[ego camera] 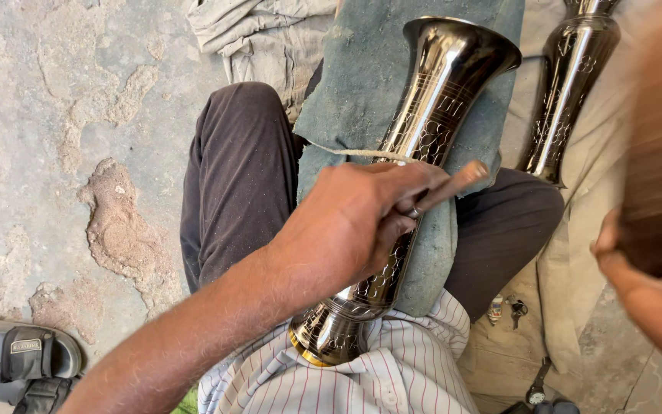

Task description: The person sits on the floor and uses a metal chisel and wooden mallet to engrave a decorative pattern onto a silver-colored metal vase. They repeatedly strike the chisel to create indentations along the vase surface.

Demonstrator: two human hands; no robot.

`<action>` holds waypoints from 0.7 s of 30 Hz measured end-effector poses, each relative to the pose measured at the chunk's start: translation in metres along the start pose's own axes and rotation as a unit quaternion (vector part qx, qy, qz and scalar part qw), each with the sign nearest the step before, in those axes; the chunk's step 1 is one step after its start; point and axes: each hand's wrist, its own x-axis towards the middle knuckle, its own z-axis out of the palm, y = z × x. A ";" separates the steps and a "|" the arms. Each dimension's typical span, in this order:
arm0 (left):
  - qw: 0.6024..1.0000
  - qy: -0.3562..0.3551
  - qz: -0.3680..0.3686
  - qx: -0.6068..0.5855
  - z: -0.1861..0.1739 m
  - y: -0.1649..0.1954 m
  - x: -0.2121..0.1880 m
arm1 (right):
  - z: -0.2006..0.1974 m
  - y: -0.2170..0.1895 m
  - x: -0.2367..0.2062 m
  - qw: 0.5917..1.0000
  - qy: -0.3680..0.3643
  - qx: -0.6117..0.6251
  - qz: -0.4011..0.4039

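Note:
A tall dark polished metal vase (430,100) with engraved patterns lies along a blue-grey cloth pad (362,84) on my lap, flared mouth pointing away, base against my striped shirt. My left hand (362,218) rests on the vase's middle, fingers closed around a thin wooden-handled engraving tool (453,184) whose tip meets the metal. My right hand (653,284) is at the right edge, raised and blurred, gripping a dark blurred object (657,192) that looks like a mallet.
A second engraved metal vase (568,84) lies to the right on a beige cloth. Keys (511,309) rest on that cloth near my thigh. Grey sandals (21,356) sit at lower left on the rough concrete floor (63,138). Crumpled fabric lies at top.

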 end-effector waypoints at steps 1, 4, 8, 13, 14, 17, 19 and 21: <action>1.000 -0.023 -0.006 0.010 -0.001 0.000 0.001 | 0.006 -0.001 -0.006 0.999 0.007 0.039 0.026; 0.997 -0.065 0.041 0.028 -0.002 -0.003 0.012 | 0.026 -0.004 -0.026 0.965 0.058 0.237 0.098; 0.989 -0.104 0.094 0.040 -0.002 -0.008 0.021 | 0.049 -0.013 -0.047 0.970 0.095 0.214 0.071; 0.979 -0.162 0.113 0.052 -0.009 -0.009 0.028 | 0.067 -0.030 -0.057 0.919 0.183 0.336 0.101; 0.975 -0.185 0.108 0.058 -0.009 -0.008 0.030 | 0.068 -0.034 -0.057 0.949 0.172 0.245 0.099; 0.966 -0.222 0.114 0.073 -0.010 -0.005 0.038 | 0.068 -0.042 -0.057 0.966 0.185 0.133 0.126; 0.963 -0.234 0.115 0.060 -0.011 -0.005 0.040 | 0.069 -0.044 -0.059 0.917 0.232 0.281 0.164; 0.963 -0.228 0.136 0.051 -0.013 -0.007 0.039 | 0.072 -0.042 -0.063 0.975 0.205 0.048 0.072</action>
